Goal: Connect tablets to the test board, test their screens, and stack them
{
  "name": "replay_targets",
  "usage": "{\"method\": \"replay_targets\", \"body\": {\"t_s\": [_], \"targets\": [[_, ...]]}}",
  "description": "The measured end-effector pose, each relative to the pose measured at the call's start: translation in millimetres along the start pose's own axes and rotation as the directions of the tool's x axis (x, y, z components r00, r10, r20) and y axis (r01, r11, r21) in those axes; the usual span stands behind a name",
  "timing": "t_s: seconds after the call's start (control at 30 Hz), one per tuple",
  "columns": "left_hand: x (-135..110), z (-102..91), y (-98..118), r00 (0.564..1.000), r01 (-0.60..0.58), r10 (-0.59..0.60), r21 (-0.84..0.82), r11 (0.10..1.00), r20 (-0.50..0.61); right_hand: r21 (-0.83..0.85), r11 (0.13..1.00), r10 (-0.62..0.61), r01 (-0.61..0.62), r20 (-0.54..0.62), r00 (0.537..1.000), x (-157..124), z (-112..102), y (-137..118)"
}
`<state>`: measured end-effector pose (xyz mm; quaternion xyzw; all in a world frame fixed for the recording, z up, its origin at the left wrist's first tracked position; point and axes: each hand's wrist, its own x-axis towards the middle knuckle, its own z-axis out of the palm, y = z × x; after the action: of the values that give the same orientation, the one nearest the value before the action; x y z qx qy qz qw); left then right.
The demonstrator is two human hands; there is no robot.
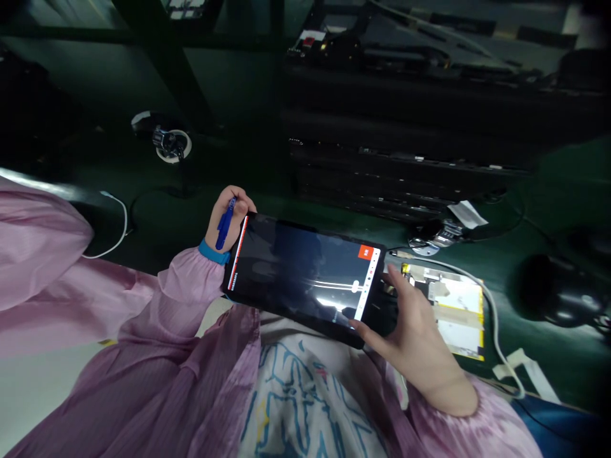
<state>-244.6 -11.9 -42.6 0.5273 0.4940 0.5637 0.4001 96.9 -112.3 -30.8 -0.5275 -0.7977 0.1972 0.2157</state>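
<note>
Fingers [405, 283] of the right hand [422, 340] stood apart at the tablet's [291, 270] right end, thumb on its face; left hand [216, 217], blue pen [226, 224] against it, curled at the other end, grip unclear, presumably for support.

The tablet screen [296, 270] looked glossy; the pen [226, 224] at its ten o'clock, smooth plastic; the sleeve [496, 423] at four, crinkled cloth.

Two hands [239, 222] [415, 334], one tablet [291, 273], one blue pen [226, 224]
</note>
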Motion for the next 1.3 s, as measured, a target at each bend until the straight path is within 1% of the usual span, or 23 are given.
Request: {"method": "replay_targets", "body": {"t_s": [0.23,0.6,0.8,0.93,1.0,1.07,1.13,1.17,1.2,1.23,1.27,1.3], "targets": [[0.3,0.3,0.4,1.000,-0.003,0.003,-0.025,1.000,0.003,0.027,1.000,-0.010,0.010,0.026,1.000,0.8,-0.5,-0.8],[1.0,1.6,3.7,1.000,0.017,-0.018,-0.034,0.999,-0.007,0.003,1.000,-0.023,0.023,0.046,0.999,2.8,0.6,-2.6],[1.8,2.6,5.2,0.999,0.035,-0.036,-0.043,0.998,-0.023,0.019,1.000,0.000,-0.002,0.072,0.997,4.3,-2.1,-4.8],[2.9,1.8,4.2,0.999,0.032,-0.033,-0.034,0.999,-0.025,-0.010,1.000,-0.010,0.011,0.088,0.996,7.0,-0.9,-8.9],[3.6,1.4,4.2,1.000,0.020,-0.021,-0.023,1.000,-0.014,-0.025,1.000,-0.015,0.016,0.065,0.998,7.6,0.8,-9.9],[4.5,1.1,4.5,1.000,0.014,-0.014,-0.019,1.000,-0.019,0.011,1.000,-0.020,0.019,0.023,1.000,6.4,1.2,-6.7],[5.6,1.1,5.1,0.999,0.020,-0.020,-0.018,1.000,-0.029,0.140,0.990,0.014,-0.008,-0.041,0.999,2.6,-0.8,3.2],[6.1,1.3,5.5,0.999,0.023,-0.023,-0.019,1.000,-0.034,0.219,0.975,0.065,-0.042,-0.097,0.993,-0.1,-2.7,10.8],[6.7,1.4,5.9,0.999,0.026,-0.027,-0.020,0.999,-0.037,0.283,0.955,0.141,-0.090,-0.167,0.976,-3.2,-4.9,19.7],[7.1,1.7,6.5,0.999,0.030,-0.031,-0.022,0.999,-0.040,0.315,0.937,0.230,-0.148,-0.243,0.942,-6.2,-7.1,29.3],[7.6,2.1,7.1,0.998,0.035,-0.036,-0.027,0.999,-0.042,0.309,0.927,0.309,-0.212,-0.311,0.899,-9.0,-9.0,39.0],[7.9,2.5,7.9,0.998,0.039,-0.041,-0.032,0.999,-0.045,0.272,0.924,0.358,-0.270,-0.360,0.862,-11.3,-10.5,48.1]]}}
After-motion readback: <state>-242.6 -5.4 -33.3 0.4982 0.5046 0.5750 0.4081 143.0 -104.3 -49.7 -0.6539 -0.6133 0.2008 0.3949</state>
